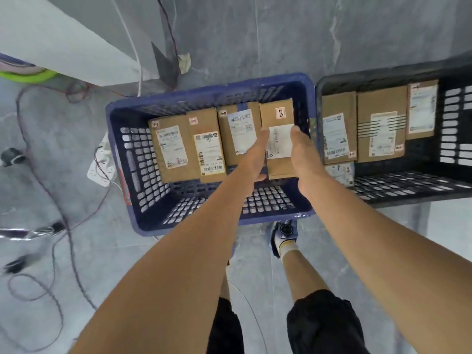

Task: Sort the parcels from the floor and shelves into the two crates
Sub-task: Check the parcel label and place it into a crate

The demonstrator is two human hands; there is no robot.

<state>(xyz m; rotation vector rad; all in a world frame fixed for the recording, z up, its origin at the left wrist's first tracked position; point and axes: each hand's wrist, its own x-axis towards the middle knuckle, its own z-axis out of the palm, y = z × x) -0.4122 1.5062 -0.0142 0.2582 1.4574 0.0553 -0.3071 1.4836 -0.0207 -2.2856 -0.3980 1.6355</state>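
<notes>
Left hand (255, 155) and right hand (304, 159) grip parcel (277, 112) over blue crate (132, 162), black crate (456, 129) alongside.

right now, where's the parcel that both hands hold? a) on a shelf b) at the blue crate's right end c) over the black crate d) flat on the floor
b: the left hand and right hand grip the parcel at the right end of the blue crate.

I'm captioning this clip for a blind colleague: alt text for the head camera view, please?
The left hand and right hand hold a brown parcel over the right end of a blue crate holding three parcels. A black crate with more parcels sits to its right, and cables trail over the grey floor.
</notes>
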